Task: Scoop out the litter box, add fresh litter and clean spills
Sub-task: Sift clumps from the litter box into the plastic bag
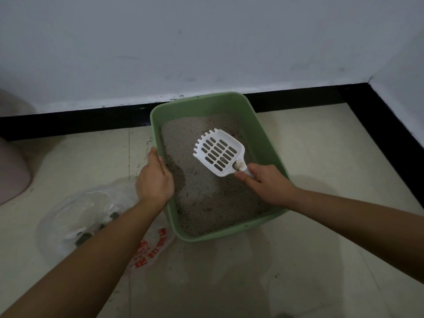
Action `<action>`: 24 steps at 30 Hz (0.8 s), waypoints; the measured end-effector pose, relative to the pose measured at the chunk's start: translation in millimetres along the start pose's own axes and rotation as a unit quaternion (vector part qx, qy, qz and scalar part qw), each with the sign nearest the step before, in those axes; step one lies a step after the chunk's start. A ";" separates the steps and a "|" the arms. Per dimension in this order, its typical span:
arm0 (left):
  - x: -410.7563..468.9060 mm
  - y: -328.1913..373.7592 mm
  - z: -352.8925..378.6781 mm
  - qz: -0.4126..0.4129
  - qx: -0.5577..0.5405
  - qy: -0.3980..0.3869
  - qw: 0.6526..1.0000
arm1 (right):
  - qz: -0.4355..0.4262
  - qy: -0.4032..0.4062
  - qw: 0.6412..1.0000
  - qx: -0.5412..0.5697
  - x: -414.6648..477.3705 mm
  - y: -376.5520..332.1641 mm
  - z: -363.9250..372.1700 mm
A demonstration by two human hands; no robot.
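A green litter box [261, 134] sits on the tiled floor against the black skirting, filled with grey litter [206, 198]. My right hand [263, 182] grips the handle of a white slotted scoop [218, 152], held above the litter with a small clump lying at its handle end. My left hand [154, 177] grips the box's left rim, fingers curled over the edge.
A clear plastic bag [91, 216] with red print holds dark clumps on the floor left of the box. Litter grains are scattered on the tiles [137, 157] near the box's left side. A pinkish object [11, 166] stands at the far left. The wall corner is at the right.
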State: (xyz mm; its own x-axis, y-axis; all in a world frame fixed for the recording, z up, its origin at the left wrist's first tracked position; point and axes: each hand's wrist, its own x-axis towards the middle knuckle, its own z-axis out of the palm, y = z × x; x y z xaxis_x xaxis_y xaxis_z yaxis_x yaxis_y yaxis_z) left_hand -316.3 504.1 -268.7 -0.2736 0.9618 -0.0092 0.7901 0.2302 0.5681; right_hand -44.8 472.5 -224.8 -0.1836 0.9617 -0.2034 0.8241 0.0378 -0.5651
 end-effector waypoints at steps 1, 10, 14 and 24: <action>0.9 -0.2 -3.8 0.013 0.009 -0.009 1.000 | 0.000 -0.002 1.000 0.006 -1.9 -2.2 0.1; 47.4 -55.1 -129.5 0.416 0.319 -0.107 0.845 | -0.025 -0.027 0.998 0.054 -18.3 -34.1 14.5; 52.9 -100.3 -161.2 0.346 0.445 -0.187 0.805 | -0.054 -0.053 0.995 0.067 -22.1 -66.7 31.5; 53.6 -114.5 -143.6 0.053 0.063 -0.180 0.980 | -0.270 -0.172 0.931 -0.178 -18.6 -154.7 82.5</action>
State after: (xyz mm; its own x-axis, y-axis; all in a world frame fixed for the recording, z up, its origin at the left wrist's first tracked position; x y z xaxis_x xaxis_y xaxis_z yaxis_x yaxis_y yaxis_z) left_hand -500.2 508.1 -216.1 0.0074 0.9662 -0.2575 0.8711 0.1202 0.4761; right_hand -213.1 426.3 -199.6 -0.7321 0.6356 -0.2451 0.6766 0.6367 -0.3700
